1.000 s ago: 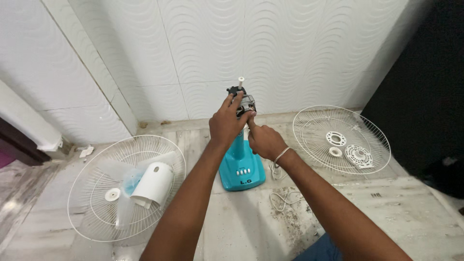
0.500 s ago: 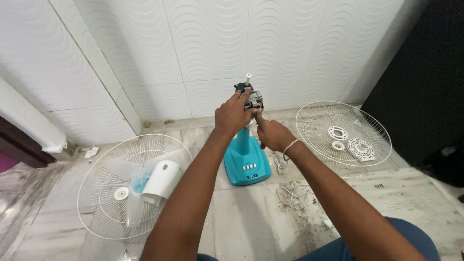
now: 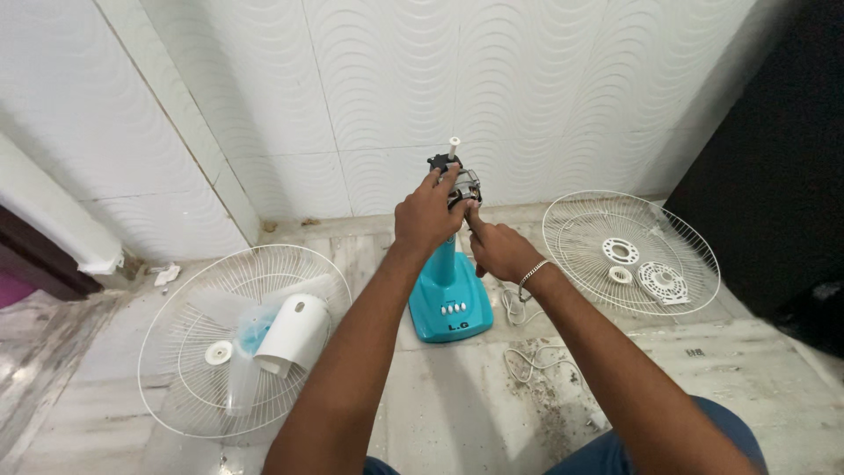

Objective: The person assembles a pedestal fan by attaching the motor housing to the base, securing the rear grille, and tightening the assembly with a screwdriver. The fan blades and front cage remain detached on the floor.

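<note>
A stripped-down fan stands on the floor by the tiled wall: a teal base (image 3: 449,308) with a row of white buttons, a teal stem, and a bare metal motor (image 3: 461,182) on top with a white knob sticking up. My left hand (image 3: 427,217) wraps over the motor from the left. My right hand (image 3: 498,249), with a silver bracelet at the wrist, pinches at the motor's lower right side with its fingertips. What the fingertips hold is too small to tell.
A white wire fan guard (image 3: 243,334) lies on the floor at left, holding a white motor cover (image 3: 293,335), a translucent blade and a small cap. A second guard (image 3: 630,251) at right holds several white plastic rings. A white cord (image 3: 527,356) trails near the base. Dirt marks the floor.
Both hands stay on the motor; the view has shifted slightly, and my right hand's fingers have adjusted a little at the motor's side.
</note>
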